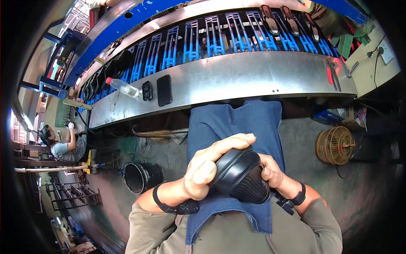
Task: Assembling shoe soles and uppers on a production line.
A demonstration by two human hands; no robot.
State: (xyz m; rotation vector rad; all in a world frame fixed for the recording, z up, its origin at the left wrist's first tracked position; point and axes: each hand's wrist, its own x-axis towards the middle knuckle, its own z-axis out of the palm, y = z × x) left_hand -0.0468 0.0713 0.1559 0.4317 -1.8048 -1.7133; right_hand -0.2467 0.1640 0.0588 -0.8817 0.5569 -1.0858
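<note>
Over my lap I hold a black shoe (242, 174) with a smooth leathery part and a finely perforated panel turned toward me. The fingers of my left hand (206, 166) wrap over its left side and top, thumb pressed to the side. On the opposite side, my right hand (274, 170) grips the shoe with curled fingers, partly hidden behind it. A blue denim apron (230, 120) covers my legs beneath the shoe.
Ahead runs a metal bench (220, 80) carrying a phone (164, 90), a small black object (147, 90), a bottle (123, 87) and pliers (332, 74). Beyond are blue racks (191, 42) and brown shoes (270, 20). A bucket (141, 177) and a wicker basket (335, 145) flank me; a person (69, 146) sits left.
</note>
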